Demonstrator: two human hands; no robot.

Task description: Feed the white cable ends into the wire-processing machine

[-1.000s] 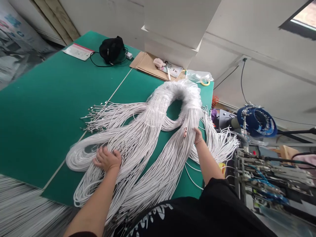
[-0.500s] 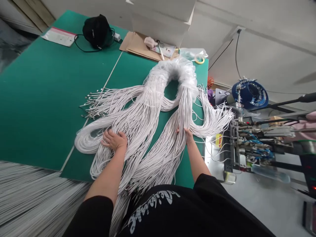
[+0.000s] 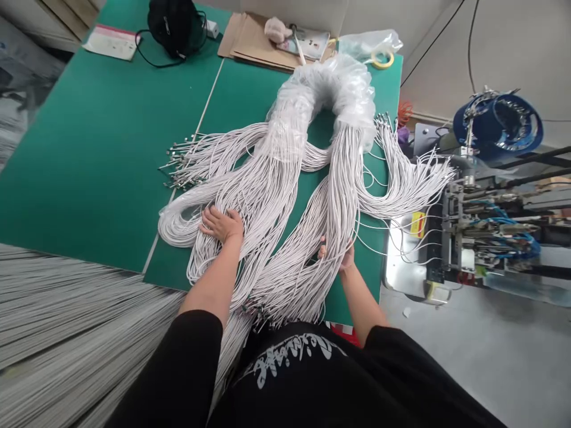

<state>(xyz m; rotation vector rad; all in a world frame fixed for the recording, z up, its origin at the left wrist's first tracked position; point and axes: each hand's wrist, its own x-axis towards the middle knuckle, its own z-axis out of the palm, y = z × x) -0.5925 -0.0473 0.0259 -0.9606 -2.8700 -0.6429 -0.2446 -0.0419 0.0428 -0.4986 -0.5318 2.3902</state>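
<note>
A large bundle of thin white wires point(image 3: 276, 190) lies spread in strands over the green table point(image 3: 107, 166). Clear plastic wrap point(image 3: 289, 113) bands its arched upper part. My left hand point(image 3: 222, 224) rests flat on the left strands with its fingers spread, beside a looped coil point(image 3: 173, 229) of the same wires. On the right, my right hand point(image 3: 348, 257) is cupped under a hanging strand, its fingertips showing on the strand's far side; the wires hide most of its palm. Small metal terminals point(image 3: 178, 163) tip the left wire ends.
A black bag point(image 3: 172, 27), cardboard point(image 3: 254, 44), a clear plastic bag point(image 3: 368, 43) and yellow tape roll point(image 3: 382, 59) lie along the back. A machine point(image 3: 482, 232) with a blue bowl point(image 3: 499, 125) stands right of the table. More long wires point(image 3: 80, 321) hang at lower left.
The view has shifted, so the table sits higher in it. My right hand has slid further under its strand, which now covers more of it. My left hand stays flat on the wires.
</note>
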